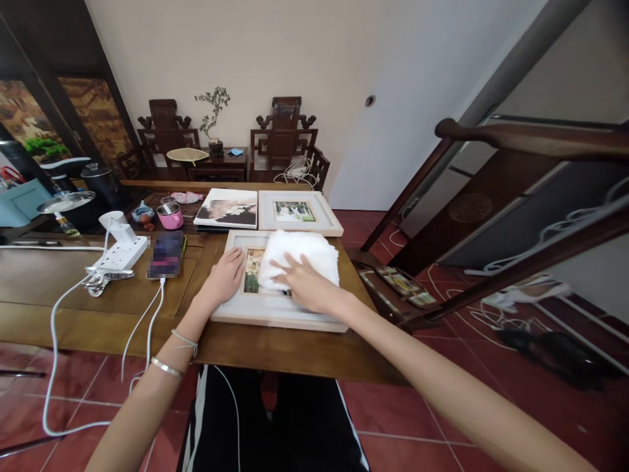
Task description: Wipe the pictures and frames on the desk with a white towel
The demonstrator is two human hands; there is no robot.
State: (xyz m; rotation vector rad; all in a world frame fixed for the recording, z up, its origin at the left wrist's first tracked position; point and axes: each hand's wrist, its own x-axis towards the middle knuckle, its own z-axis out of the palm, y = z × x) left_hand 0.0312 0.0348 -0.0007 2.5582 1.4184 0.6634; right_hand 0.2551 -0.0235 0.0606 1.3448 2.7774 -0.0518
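A picture frame [275, 321] with a pale wooden edge lies flat near the front of the table, with a small photo [253, 270] set in its white mount. My left hand [227, 275] rests on its left side, fingers stretched over the edge. A folded, fluffy white cloth [319, 252] covers the right part of the frame and hides some of the photo. On top of that cloth lies my right hand [304, 282], open, its fingers spread and pressing down.
Behind are a second picture frame [327, 225] and a white-covered album [226, 204]. To the left lie a phone [166, 254] on a cable, a power strip [125, 252] and a pink cup [170, 215]. A wooden chair [472, 203] stands close on the right.
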